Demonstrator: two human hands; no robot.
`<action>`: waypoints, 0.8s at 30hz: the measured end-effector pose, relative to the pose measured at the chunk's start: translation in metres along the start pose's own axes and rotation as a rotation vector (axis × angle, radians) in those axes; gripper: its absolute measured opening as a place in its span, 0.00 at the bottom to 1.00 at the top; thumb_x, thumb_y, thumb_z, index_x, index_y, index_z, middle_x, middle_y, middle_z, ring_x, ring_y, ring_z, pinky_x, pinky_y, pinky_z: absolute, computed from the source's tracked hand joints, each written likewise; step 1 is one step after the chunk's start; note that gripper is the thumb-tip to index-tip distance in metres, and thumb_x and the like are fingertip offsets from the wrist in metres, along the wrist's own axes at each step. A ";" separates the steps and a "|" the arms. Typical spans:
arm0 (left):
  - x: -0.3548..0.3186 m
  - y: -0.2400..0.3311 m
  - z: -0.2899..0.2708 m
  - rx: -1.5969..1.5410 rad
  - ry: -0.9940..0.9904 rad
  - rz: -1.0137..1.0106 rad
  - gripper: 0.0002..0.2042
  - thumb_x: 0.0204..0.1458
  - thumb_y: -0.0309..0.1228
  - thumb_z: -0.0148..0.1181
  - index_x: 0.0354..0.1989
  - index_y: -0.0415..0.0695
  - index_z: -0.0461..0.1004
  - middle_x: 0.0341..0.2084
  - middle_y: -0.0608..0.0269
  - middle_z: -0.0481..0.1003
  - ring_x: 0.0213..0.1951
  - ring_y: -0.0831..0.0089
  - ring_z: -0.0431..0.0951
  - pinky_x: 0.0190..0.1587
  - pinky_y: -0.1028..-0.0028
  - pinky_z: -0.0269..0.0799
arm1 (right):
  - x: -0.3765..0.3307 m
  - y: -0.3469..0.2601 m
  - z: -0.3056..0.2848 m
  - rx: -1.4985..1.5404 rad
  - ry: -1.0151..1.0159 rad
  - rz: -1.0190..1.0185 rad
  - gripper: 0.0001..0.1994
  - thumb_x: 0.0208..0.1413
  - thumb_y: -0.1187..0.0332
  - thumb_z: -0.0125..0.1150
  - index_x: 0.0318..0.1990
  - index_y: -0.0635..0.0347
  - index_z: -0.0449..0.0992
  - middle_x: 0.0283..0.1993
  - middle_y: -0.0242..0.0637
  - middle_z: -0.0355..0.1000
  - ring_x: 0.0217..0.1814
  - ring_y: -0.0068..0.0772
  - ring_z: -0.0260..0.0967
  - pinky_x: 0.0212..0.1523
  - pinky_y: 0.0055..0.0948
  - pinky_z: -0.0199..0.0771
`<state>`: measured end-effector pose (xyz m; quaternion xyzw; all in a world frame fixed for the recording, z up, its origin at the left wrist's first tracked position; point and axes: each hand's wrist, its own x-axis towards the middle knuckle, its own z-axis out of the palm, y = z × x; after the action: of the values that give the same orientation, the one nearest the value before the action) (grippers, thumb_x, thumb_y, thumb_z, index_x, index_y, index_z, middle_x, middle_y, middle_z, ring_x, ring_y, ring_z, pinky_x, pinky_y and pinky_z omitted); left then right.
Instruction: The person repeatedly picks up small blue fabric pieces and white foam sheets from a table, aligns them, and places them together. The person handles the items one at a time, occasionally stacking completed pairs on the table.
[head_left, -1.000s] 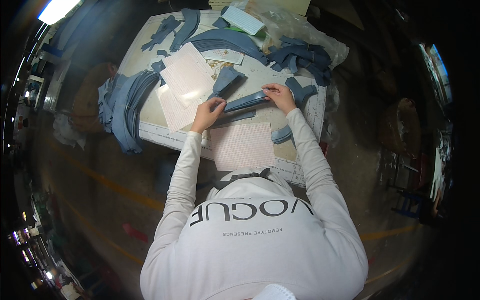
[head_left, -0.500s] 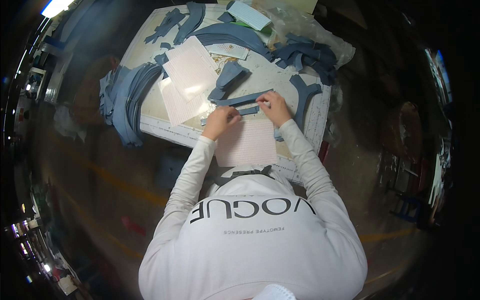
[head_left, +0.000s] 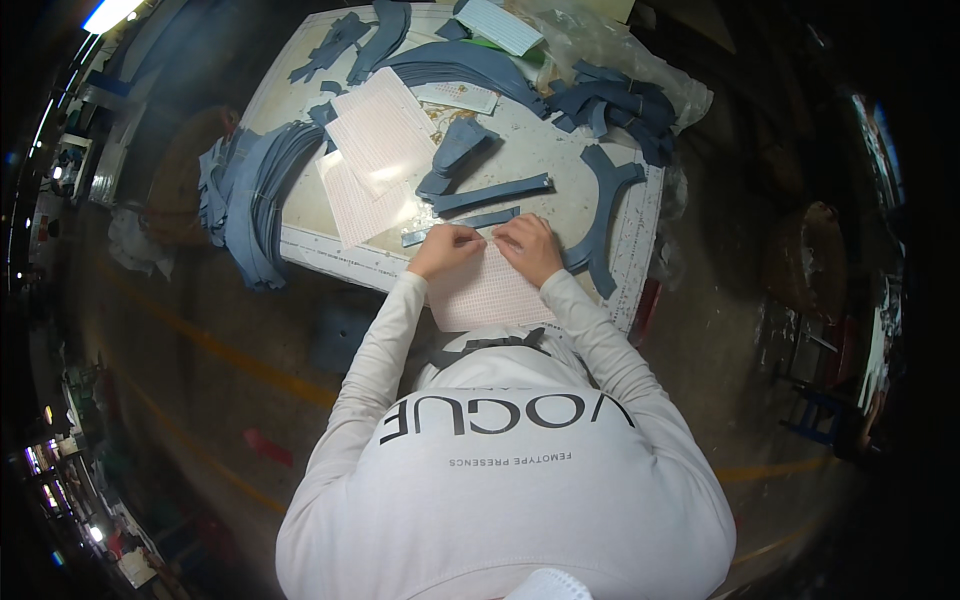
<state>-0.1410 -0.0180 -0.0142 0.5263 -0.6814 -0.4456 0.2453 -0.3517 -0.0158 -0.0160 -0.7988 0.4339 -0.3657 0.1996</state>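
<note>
Left hand (head_left: 452, 248) and right hand (head_left: 527, 247) have left the blue strip (head_left: 495, 193), now lying beyond them on the table (head_left: 535, 150), for the nearest pink-printed sheet (head_left: 490, 292). Fingers look narrowed at its far edge; whether they grip, I can't tell. Attention seems shifted to the sheet.

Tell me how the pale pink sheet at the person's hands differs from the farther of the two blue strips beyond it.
Shape: the pale pink sheet is broad; the farther blue strip is long and narrow.
Look: the sheet carries fine rows of marks; the strip looks plain.
Cover: the left hand and right hand partly hide the sheet, not the strip.
Both lie on the table.
</note>
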 end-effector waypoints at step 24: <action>-0.001 0.003 -0.008 -0.196 -0.094 -0.033 0.07 0.53 0.26 0.57 0.32 0.34 0.78 0.21 0.71 0.73 0.26 0.86 0.68 0.30 0.81 0.66 | 0.000 -0.029 0.008 0.047 0.171 -0.052 0.18 0.44 0.79 0.64 0.46 0.57 0.77 0.37 0.35 0.75 0.40 0.37 0.73 0.43 0.32 0.74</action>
<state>-0.1357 -0.0202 -0.0071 0.4896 -0.6365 -0.5381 0.2561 -0.3299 0.0004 -0.0025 -0.7707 0.4199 -0.4477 0.1713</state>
